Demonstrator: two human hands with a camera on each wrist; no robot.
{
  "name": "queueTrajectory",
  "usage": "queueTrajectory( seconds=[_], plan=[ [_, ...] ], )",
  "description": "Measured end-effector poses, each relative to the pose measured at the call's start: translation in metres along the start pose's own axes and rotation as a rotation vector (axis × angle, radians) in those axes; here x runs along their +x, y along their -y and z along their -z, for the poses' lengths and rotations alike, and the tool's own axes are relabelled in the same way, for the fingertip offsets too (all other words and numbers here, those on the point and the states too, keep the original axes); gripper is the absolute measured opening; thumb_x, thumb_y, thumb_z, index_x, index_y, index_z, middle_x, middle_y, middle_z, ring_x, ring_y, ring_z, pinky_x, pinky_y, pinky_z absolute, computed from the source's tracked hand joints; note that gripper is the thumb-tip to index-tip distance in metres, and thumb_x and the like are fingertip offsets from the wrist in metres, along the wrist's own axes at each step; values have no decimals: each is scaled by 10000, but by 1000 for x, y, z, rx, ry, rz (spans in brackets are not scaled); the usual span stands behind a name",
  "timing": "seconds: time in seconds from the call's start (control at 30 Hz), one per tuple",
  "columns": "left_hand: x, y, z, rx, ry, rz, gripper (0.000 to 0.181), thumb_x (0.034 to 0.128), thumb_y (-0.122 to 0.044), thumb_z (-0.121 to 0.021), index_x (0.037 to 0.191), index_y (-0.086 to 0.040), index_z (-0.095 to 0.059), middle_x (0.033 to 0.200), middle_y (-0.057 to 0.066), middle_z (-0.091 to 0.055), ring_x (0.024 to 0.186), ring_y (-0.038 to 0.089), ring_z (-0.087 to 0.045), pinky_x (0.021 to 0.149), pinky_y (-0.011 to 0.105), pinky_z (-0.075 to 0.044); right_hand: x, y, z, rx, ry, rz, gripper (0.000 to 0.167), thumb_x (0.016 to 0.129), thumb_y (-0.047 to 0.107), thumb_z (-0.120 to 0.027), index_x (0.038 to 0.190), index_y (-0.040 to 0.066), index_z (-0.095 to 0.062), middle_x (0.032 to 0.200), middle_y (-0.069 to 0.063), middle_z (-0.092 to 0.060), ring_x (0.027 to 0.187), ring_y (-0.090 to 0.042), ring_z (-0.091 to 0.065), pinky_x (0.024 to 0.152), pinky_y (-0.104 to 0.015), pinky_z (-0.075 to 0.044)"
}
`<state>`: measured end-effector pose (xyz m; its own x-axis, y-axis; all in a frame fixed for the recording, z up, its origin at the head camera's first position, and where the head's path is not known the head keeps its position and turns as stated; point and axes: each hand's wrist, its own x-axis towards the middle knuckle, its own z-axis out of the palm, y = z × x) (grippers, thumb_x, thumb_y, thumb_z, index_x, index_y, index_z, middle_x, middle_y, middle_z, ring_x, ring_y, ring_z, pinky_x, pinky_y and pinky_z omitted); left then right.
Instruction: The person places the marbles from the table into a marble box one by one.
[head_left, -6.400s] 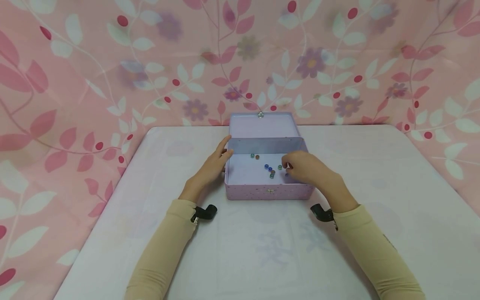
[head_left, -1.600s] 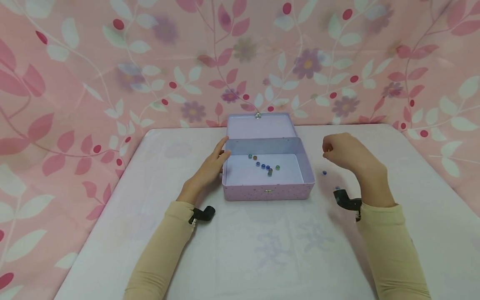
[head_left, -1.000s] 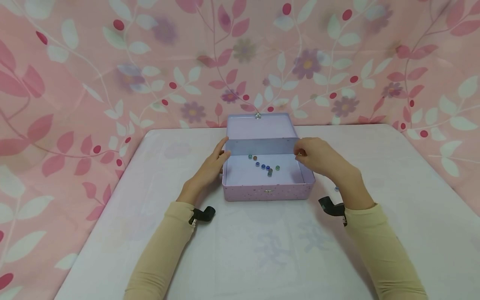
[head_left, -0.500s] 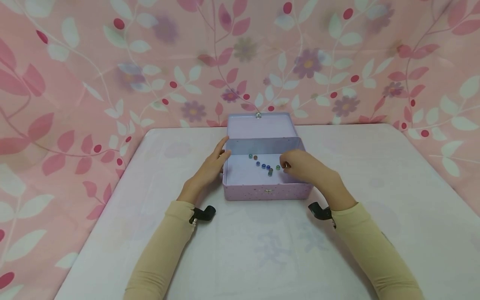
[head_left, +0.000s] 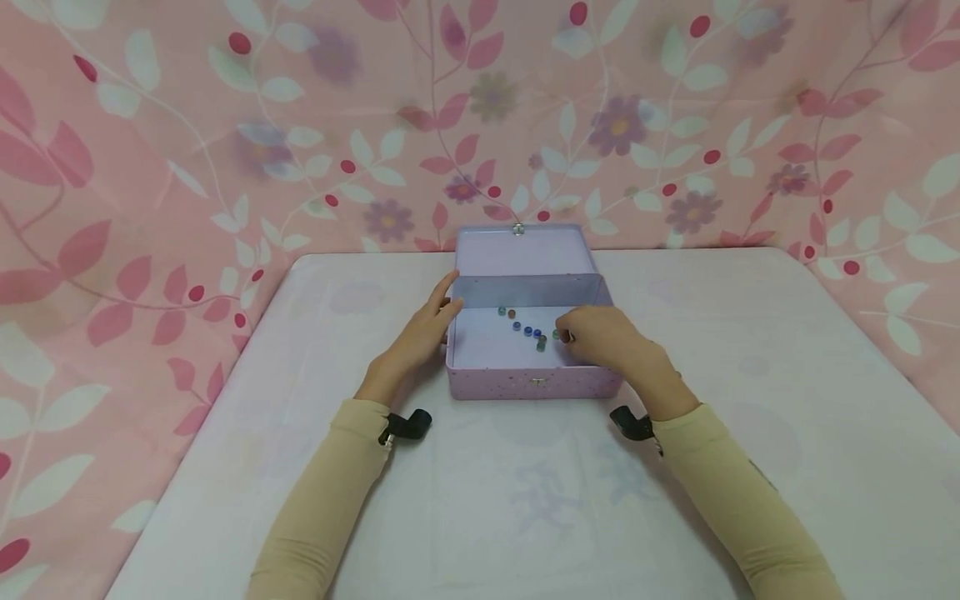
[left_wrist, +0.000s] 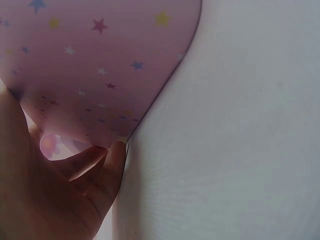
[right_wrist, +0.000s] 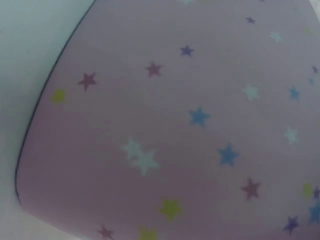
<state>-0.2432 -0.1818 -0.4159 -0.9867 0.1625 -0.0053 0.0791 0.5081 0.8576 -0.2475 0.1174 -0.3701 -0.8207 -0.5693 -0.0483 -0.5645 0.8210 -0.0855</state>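
An open pink-lilac tin box (head_left: 536, 384) with small stars stands on the table, its lid (head_left: 525, 250) tipped back. My left hand (head_left: 417, 333) rests against its left wall with fairly straight fingers; in the left wrist view, fingertips (left_wrist: 118, 147) touch the starred wall. My right hand (head_left: 603, 336) is inside the box at the right, fingers curled and tips low. Beside them sits a green marble (head_left: 556, 334), partly covered. Whether the fingers pinch a marble is hidden. Several marbles lie mid-floor, including a blue marble (head_left: 517, 326). The right wrist view shows only the box's outer wall (right_wrist: 200, 150).
A white cloth covers the table (head_left: 480, 500). A green marble (head_left: 502, 311) and a brown marble (head_left: 512, 314) lie near the box's back wall. Pink floral fabric (head_left: 337, 125) hangs behind the table.
From above the table right of the box, my right hand has come left over the rim and down inside. The marbles on the table there are now behind the arm. My left hand stays put.
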Motion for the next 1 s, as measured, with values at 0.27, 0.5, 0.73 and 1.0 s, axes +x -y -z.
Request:
queueTrajectory(
  seconds=[0.27, 0.5, 0.73, 1.0],
  plan=[
    [-2, 1, 3, -3, -9, 6, 606, 1008, -626, -337, 1553, -511, -98, 1603, 134, -312, 1355, 332, -468, 990, 539, -481, 5, 3, -1, -66, 25, -12, 93, 884, 70, -662, 876, 151, -708, 831, 8, -690, 735, -182, -547, 673, -357, -495],
    [-2, 3, 4, -15, -3, 7, 620, 994, -656, -331, 1551, -515, -98, 1602, 135, -312, 1347, 335, -473, 993, 538, -476, 7, 3, 0, -70, 33, -19, 108, 875, 62, -644, 856, 153, -697, 806, 12, -674, 729, -188, -540, 660, -354, -477],
    [-2, 2, 2, -12, -2, 8, 614, 991, -664, -330, 1544, -533, -97, 1605, 141, -306, 1361, 331, -459, 1014, 549, -460, 3, 0, 5, 30, 32, -2, 109, 879, 68, -609, 867, 137, -692, 826, -5, -672, 759, -192, -555, 695, -361, -481],
    [-3, -1, 0, -9, 4, -14, 584, 1018, -598, -341, 1548, -520, -107, 1612, 148, -299, 1425, 324, -403, 1034, 556, -457, -14, -18, 25, 285, -37, 3, 141, 933, 83, -603, 1018, 60, -713, 945, -62, -701, 861, -217, -599, 812, -410, -522]
  ],
)
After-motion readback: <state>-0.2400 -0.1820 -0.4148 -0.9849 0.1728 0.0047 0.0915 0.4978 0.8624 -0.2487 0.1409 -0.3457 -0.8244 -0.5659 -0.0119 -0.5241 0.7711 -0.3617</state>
